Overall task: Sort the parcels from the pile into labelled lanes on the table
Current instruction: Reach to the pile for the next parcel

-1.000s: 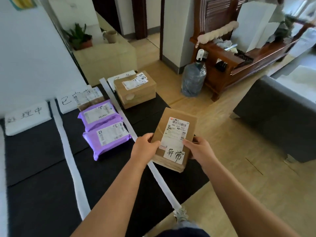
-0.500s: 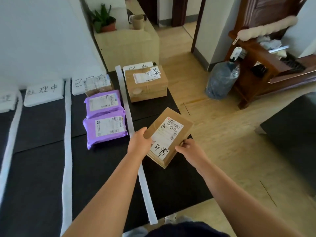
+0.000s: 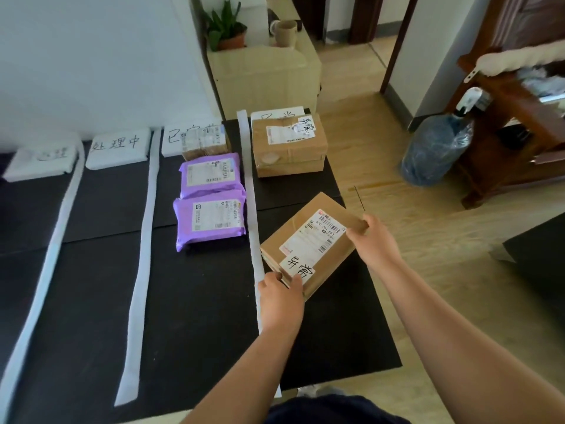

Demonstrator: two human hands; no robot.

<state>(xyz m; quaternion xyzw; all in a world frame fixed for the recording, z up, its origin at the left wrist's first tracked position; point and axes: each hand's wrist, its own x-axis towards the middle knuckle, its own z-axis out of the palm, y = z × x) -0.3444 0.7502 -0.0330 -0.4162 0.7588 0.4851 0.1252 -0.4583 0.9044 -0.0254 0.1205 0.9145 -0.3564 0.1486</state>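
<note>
Observing from beside the table (image 3: 198, 316).

Nearest: the left hand (image 3: 279, 296) is gripping the near corner of a cardboard box (image 3: 305, 249), fingers curled round the edge and thumb lying on top beside a handwritten tag (image 3: 298, 267). The right hand (image 3: 374, 243) is pinching the box's far-right corner, thumb on top and fingers under. The box is sitting low over the rightmost lane, just right of the white divider strip (image 3: 253, 209). Whether it is touching the surface, I cannot tell.

Orientation: the labelled face is pointing up. The long axis is running diagonally, near-left to far-right, skewed against the strip. The tagged end is facing the person, and the far-right corner is reaching about to the table's right edge.

Step in hand, as I judge it: this parcel is being placed in the rightmost lane. The next move likely calls for turning the box until its long axis lies parallel to the strip, drawing it clear of the edge, setting it flat and loosening both hands.

Further out: two purple mailers (image 3: 211, 223) are lying one behind the other in the neighbouring lane, with a small brown parcel (image 3: 204, 142) behind them. A second cardboard box (image 3: 289, 145) is sitting at the far end of the rightmost lane, partly hiding that lane's sign (image 3: 276, 114).
</note>
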